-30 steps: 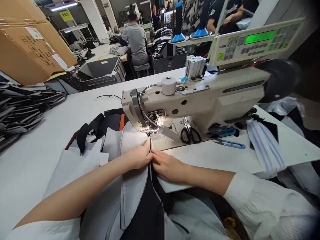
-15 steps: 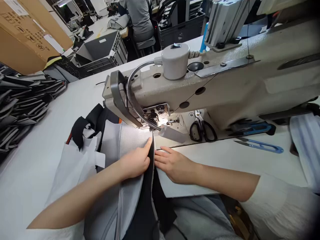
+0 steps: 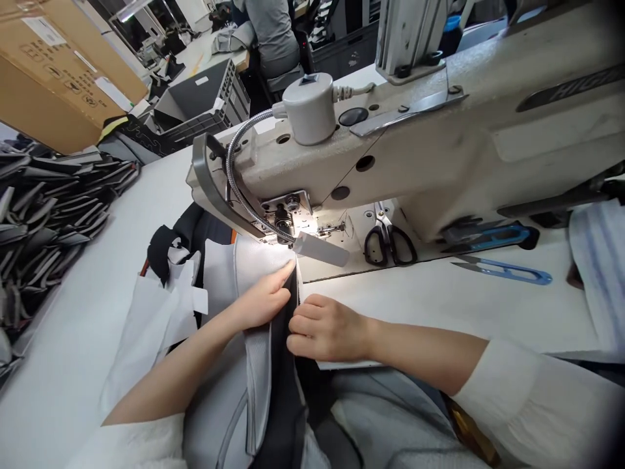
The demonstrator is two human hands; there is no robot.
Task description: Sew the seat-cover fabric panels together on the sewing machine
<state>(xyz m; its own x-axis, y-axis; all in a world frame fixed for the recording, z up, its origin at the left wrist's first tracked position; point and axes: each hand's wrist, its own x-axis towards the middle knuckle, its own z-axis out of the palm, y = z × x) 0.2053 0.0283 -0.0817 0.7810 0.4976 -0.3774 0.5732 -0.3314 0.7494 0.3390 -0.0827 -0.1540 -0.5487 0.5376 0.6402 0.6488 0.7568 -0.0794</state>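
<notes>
A light grey and black fabric piece (image 3: 258,264) lies under the head of a sewing machine (image 3: 312,169) and hangs down toward my lap. My left hand (image 3: 263,301) holds the fabric just in front of the lit needle area, index finger stretched along the seam and the other fingers curled. To its right, my right hand (image 3: 329,327) is closed on the black edge of the same piece, fingers bent round it. The fingertips of my right hand are partly hidden in the fabric. The needle tip is hard to see in the bright lamp light.
Black-handled scissors (image 3: 389,241) and blue thread snips (image 3: 512,270) lie right of the needle area. A striped cloth (image 3: 598,273) is at the far right. Stacked fabric pieces (image 3: 49,221), a cardboard box (image 3: 58,71) and a grey crate (image 3: 205,98) stand left and behind. A person (image 3: 273,39) sits beyond.
My right hand has gone from lying flat by the seam to fingers curled on the fabric edge, slightly nearer me. My left hand stays near the needle. The view has shifted slightly.
</notes>
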